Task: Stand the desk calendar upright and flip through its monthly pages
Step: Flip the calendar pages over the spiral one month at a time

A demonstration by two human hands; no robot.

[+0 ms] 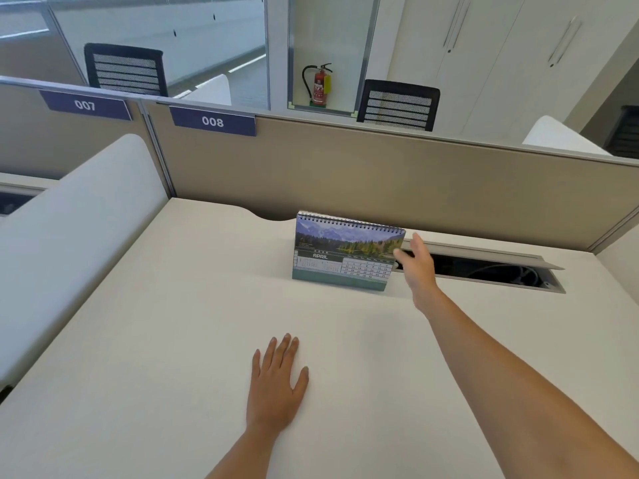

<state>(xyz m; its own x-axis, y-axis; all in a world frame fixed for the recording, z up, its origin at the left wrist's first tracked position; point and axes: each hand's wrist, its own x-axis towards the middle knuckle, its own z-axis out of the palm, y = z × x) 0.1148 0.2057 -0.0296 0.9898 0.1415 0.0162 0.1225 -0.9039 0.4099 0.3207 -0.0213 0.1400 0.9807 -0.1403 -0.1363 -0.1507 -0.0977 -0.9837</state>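
The desk calendar [345, 252] stands upright near the back of the white desk [173, 340]. It is spiral-bound along the top and shows the APRIL page with a mountain lake photo. My right hand [416, 267] is at the calendar's right edge, fingers apart, with the thumb touching or nearly touching the page edge; it holds nothing. My left hand [276, 382] lies flat on the desk, palm down, well in front of the calendar.
An open cable tray slot [484, 271] with a raised lid runs behind and to the right of the calendar. A beige partition [380, 174] labelled 008 closes the back of the desk. A white divider [76, 216] borders the left side.
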